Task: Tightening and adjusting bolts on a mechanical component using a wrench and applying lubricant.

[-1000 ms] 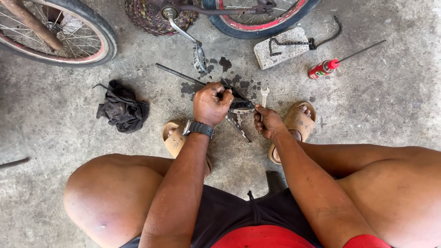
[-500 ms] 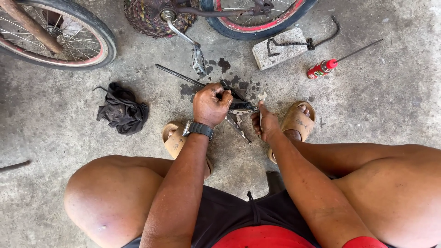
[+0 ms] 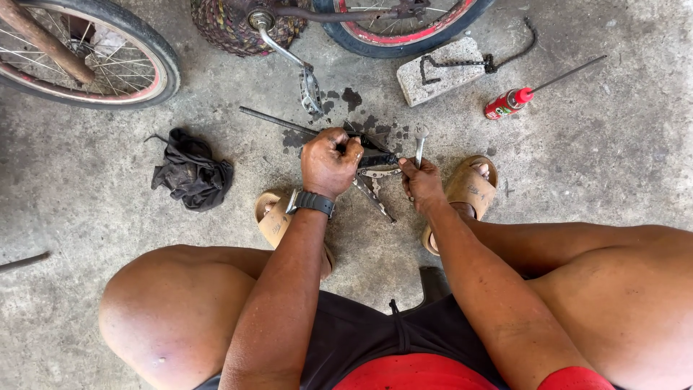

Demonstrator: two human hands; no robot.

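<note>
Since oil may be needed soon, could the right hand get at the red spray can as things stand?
Probably not freely: the right hand grips a wrench, though bare concrete lies between it and the red spray can.

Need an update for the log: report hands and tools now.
Left hand gripping dark part. Right hand holding small wrench upright. Locking pliers between hands on the floor. Nothing in the way.

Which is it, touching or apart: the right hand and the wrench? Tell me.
Touching. The head view shows the right hand closed around the shaft of the wrench, whose head sticks up above the fist.
</note>
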